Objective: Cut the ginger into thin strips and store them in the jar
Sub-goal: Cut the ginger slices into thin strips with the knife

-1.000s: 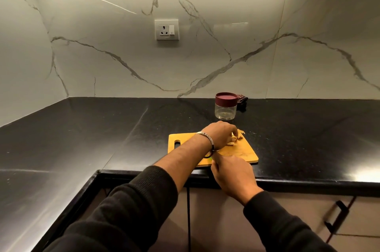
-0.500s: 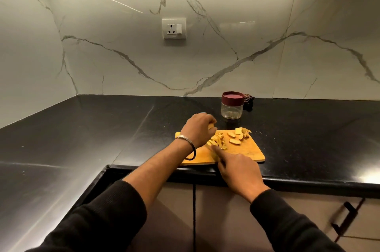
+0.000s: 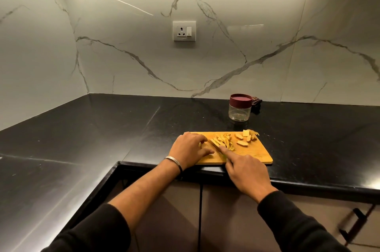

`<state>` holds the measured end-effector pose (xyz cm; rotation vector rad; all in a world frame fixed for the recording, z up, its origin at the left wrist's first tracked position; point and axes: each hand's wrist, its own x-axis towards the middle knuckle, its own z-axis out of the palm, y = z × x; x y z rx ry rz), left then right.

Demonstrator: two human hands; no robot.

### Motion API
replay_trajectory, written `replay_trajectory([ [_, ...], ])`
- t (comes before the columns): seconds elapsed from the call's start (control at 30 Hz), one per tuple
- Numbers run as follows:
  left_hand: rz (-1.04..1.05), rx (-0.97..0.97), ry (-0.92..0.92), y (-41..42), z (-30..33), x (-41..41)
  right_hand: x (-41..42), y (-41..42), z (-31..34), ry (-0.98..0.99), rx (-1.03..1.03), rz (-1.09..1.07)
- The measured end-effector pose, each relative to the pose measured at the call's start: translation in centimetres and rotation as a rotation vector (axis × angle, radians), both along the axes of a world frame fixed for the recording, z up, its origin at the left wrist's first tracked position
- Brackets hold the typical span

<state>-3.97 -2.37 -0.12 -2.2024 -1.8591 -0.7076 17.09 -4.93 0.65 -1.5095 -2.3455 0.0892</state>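
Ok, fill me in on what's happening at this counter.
A person is slicing ginger on a yellow cutting board at the edge of the black counter. The right hand holds a knife, index finger along it, while the left hand steadies a piece. A pile of cut strips lies mid-board, with thicker slices uncut. The jar stands behind, lid on, apparently empty.

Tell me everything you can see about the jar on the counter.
The jar is small and round, with a clear body that looks like plastic or glass and a maroon lid closed on top. It looks empty or nearly so. It stands upright on the black counter, behind the cutting board and apart from it, near the marble wall. A dark object sits just behind it. Neither hand touches it.
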Motion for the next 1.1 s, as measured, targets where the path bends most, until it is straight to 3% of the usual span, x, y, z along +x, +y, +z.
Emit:
replay_trajectory([
  [0.13, -0.149, -0.112, -0.075, -0.5, -0.2, -1.6, 0.0, -0.1, 0.0, -0.002, -0.005, -0.003],
  [0.23, -0.148, -0.078, -0.177, -0.5, -0.4, -1.8, -0.1, -0.2, 0.2, -0.014, -0.024, 0.001],
  [0.43, -0.193, -0.015, -0.173, -0.3, 0.2, -1.4, -0.5, -1.3, 0.3, 0.024, -0.022, 0.016],
  [0.63, -0.335, -0.034, -0.084, 0.2, 1.0, -1.8, -1.0, -1.9, 0.6, 0.016, -0.077, 0.024],
  [0.87, -0.453, -0.127, 0.177, 1.4, 3.8, -1.8, -1.1, -1.7, 0.5, 0.023, -0.147, 0.061],
  [1.1, -0.432, -0.289, 0.254, 2.5, 5.9, -0.9, -1.9, -1.1, 1.5, 0.029, -0.152, 0.095],
])
